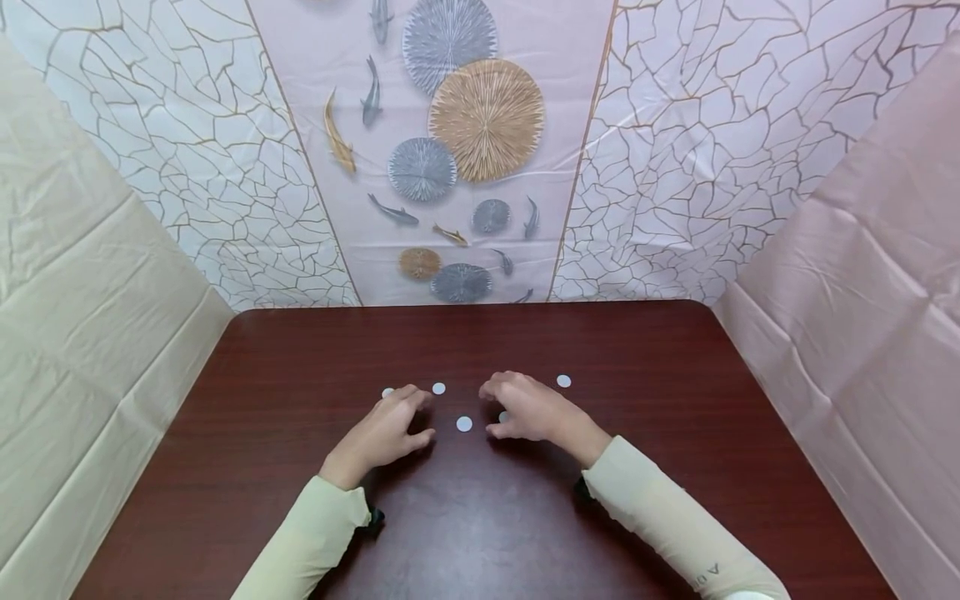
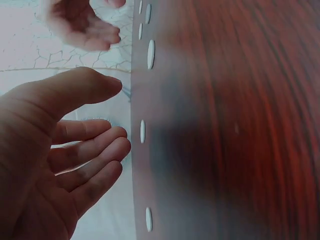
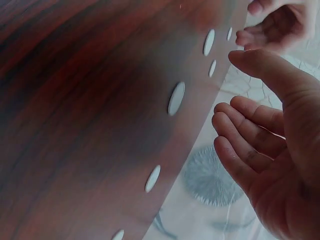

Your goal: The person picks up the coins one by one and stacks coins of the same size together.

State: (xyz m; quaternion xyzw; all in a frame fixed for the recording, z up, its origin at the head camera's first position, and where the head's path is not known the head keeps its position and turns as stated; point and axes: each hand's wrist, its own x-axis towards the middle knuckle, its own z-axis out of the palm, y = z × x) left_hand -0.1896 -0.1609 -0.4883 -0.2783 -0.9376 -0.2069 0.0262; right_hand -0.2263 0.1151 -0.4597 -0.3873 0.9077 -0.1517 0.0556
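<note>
Several small white discs lie flat on the dark red-brown table (image 1: 465, 517). My left hand (image 1: 386, 432) is held just above the tabletop, fingers loosely bent and thumb apart, with nothing in it. A white disc (image 1: 387, 392) is partly covered by its fingers, and another disc (image 1: 438, 388) lies just beyond its fingertips. Over on the right, my right hand (image 1: 531, 408) hovers in a similar pose, also holding nothing. One disc (image 1: 504, 416) shows between its thumb and fingers. Between the two hands lies a white disc (image 1: 464, 424). In both wrist views, the fingers are clear of the discs.
Farther right on the table is another white disc (image 1: 564, 381). A patterned cloth backdrop (image 1: 480, 242) hangs behind the far edge. Pale cloth panels flank the table, one on the left (image 1: 90, 333) and one on the right (image 1: 847, 333).
</note>
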